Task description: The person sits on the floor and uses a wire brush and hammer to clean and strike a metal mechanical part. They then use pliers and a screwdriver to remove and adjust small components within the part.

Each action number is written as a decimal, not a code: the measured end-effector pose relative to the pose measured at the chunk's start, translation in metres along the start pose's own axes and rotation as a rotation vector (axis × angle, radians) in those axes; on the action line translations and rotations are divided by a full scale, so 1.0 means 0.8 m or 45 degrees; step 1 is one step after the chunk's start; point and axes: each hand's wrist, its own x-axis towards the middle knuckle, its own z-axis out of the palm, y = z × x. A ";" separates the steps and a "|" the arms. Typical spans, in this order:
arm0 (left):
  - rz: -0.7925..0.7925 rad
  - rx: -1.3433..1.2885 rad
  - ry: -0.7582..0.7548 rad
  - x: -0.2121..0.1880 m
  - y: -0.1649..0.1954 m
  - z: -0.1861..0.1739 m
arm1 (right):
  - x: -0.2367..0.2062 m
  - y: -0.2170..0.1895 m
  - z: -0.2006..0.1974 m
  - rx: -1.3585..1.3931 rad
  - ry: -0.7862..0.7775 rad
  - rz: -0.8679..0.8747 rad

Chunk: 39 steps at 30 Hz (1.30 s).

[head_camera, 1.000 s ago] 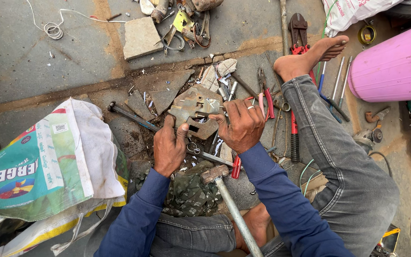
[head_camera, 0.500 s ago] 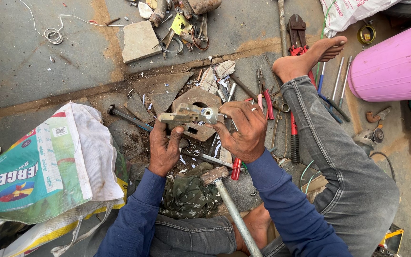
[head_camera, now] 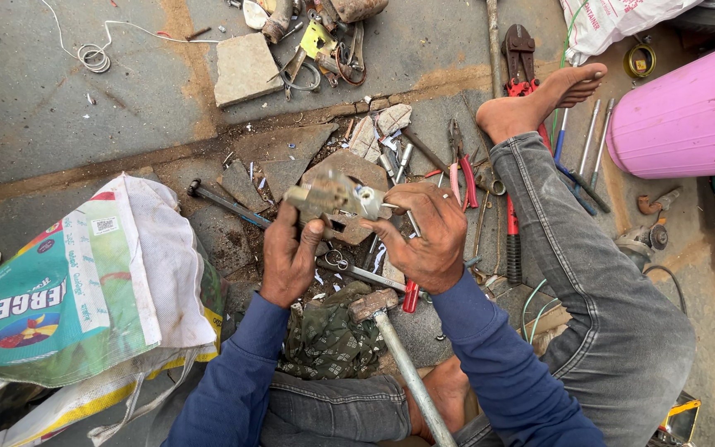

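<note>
Grey metal, a small fitting [head_camera: 333, 199] sits above the cracked stone slab [head_camera: 349, 170], pinched from below by the left hand [head_camera: 289, 257] and gripped at its right end by the closed right hand [head_camera: 424, 236]. Pliers [head_camera: 461, 165] crowd the right edge, a hammer [head_camera: 391, 339] lies just below, and a woven sack [head_camera: 84, 290] hems the left; bare concrete [head_camera: 43, 124] opens beyond.

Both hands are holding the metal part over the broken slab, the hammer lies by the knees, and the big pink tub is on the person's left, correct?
Not quite. The head view shows the pink tub on the person's right. The rest holds: the left hand and right hand hold the metal part, and the hammer lies by the knees.
</note>
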 end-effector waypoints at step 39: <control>-0.035 0.140 0.018 -0.009 0.025 0.000 | 0.023 0.003 -0.022 -0.314 -0.283 0.049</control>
